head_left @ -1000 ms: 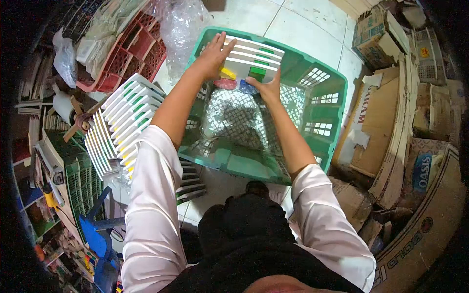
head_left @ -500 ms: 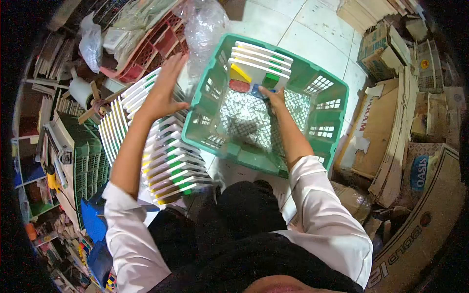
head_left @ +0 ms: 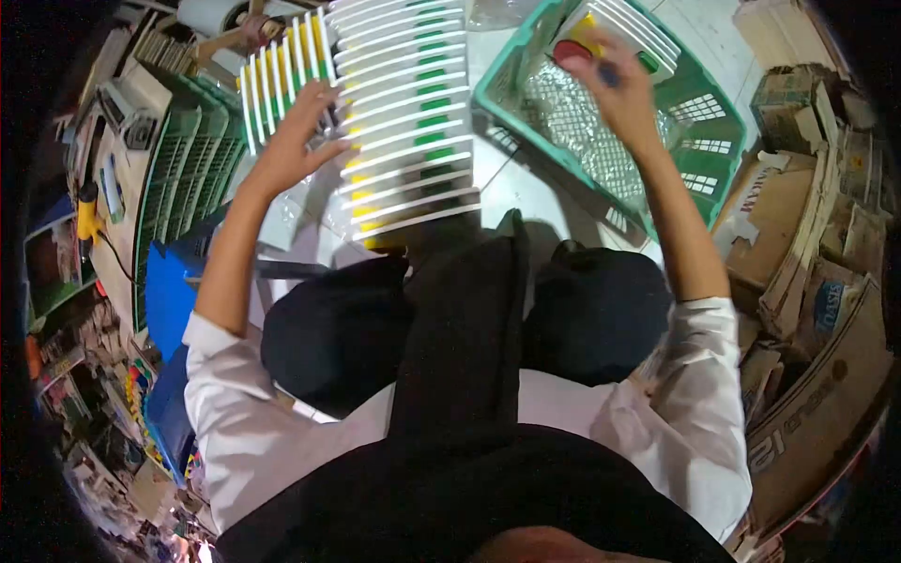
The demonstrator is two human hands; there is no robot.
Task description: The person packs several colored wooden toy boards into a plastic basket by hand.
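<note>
My left hand (head_left: pixel 305 131), thumb and fingers apart, is at the edge of a long row of white boards (head_left: pixel 404 89) with yellow and green parts. A second, shorter row of similar boards (head_left: pixel 282 70) stands just beyond that hand. To the right is a green plastic crate (head_left: pixel 563 169) with slotted sides. Several white boards (head_left: pixel 648 28) lean together at its far end, showing yellow, red and green shapes. My right hand (head_left: pixel 619 89) reaches over the crate beside these boards; its fingers look spread, though blurred, with nothing visible in them.
Flattened cardboard boxes (head_left: pixel 770 225) are stacked along the right side. On the left are a green slatted crate (head_left: pixel 188 178), a blue plastic piece (head_left: pixel 174 291) and a yellow-handled tool (head_left: pixel 87 216). White tiles (head_left: pixel 493 164) show between the boards and the crate.
The view has shifted, so the board rows and crate appear higher and farther right. My left hand has come down to the board row. My right hand has drawn off the crate's boards.
</note>
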